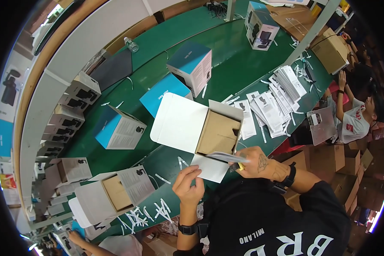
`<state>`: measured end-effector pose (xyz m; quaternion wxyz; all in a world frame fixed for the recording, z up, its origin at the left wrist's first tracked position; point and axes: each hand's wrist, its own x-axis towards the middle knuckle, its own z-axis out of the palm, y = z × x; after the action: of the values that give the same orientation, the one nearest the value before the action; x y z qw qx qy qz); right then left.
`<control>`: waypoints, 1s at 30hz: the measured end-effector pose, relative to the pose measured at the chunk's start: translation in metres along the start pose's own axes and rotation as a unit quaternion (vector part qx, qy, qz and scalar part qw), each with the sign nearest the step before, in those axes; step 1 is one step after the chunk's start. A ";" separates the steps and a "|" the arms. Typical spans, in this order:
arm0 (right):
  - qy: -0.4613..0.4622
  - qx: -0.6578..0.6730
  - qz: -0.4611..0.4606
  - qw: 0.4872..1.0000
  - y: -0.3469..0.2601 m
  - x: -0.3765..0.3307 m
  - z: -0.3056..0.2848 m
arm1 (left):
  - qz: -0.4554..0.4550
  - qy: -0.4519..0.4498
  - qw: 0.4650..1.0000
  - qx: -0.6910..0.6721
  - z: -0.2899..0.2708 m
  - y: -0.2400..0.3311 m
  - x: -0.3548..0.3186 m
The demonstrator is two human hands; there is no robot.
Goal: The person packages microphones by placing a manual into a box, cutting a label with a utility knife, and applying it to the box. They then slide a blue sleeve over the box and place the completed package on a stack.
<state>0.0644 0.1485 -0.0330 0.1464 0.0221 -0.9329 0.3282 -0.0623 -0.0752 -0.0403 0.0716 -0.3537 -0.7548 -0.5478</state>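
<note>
An open carton (177,121) with a white lid and brown cardboard insert (219,133) stands right in front of me. The curled fingers of my left hand (187,183) meet the edge of its near white flap (211,168). My right hand (254,163) is closed on a folded paper leaflet (222,156), which slants over the near side of the opening. Something small, yellow and black (237,166) also sits in that hand; its kind is hidden. To the right lies a pile of printed leaflets (281,100).
Blue and white cartons (192,68) stand on the green table (239,64). Another open carton (117,192) is at the left, near paper strips (143,215). A metal post (313,34) rises at the right. Co-workers (354,113) are at the right and lower left.
</note>
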 end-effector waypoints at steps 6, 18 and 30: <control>-0.122 -0.047 0.051 0.990 -0.012 0.018 -0.029 | 0.002 -0.014 1.000 0.024 -0.006 -0.001 0.013; 0.021 0.248 0.335 0.909 0.038 0.044 0.007 | -0.164 -0.044 0.982 -0.081 -0.010 0.001 0.030; -0.046 0.003 0.126 0.991 0.019 0.037 -0.033 | 0.051 -0.312 0.897 0.309 0.034 0.015 0.010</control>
<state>0.0347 0.1853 -0.0095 0.0609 -0.0799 -0.9329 0.3459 -0.0506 -0.0390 -0.0367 -0.0340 -0.5047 -0.8504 -0.1445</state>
